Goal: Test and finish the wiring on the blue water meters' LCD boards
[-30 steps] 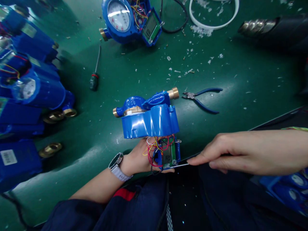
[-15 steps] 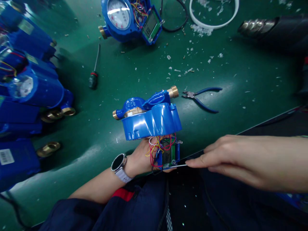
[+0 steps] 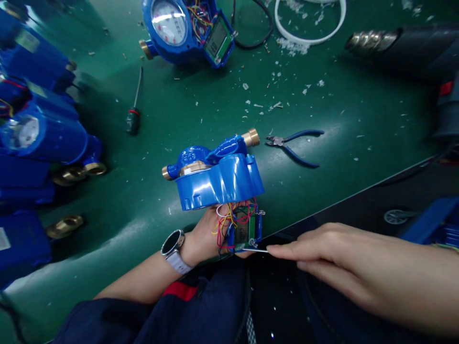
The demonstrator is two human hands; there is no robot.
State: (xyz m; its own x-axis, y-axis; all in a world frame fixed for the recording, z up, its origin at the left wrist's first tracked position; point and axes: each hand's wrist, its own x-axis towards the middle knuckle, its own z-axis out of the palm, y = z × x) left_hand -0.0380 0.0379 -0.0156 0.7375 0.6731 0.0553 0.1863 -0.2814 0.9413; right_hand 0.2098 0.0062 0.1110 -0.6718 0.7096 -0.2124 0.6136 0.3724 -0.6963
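Observation:
A blue water meter (image 3: 220,182) with brass ends lies on its side near the table's front edge. Coloured wires (image 3: 227,220) run from it to a small display module (image 3: 244,229) with a green board. My left hand (image 3: 206,234), watch on its wrist, is closed round the module from behind; most of its fingers are hidden. My right hand (image 3: 319,258) grips a thin metal tool (image 3: 258,250), whose tip touches the module's lower edge. The tool's handle is hidden inside the hand.
Cutting pliers (image 3: 296,145) lie right of the meter, a screwdriver (image 3: 134,114) to its left. Another opened meter (image 3: 172,28), a white ring (image 3: 310,40) and a heat gun (image 3: 401,45) are farther back. Several blue meters (image 3: 46,124) crowd the left side of the green table (image 3: 118,196).
The view has shifted slightly, so the table items appear further left. My right hand sits a little lower, its tool still at the module's edge. My left hand keeps its hold.

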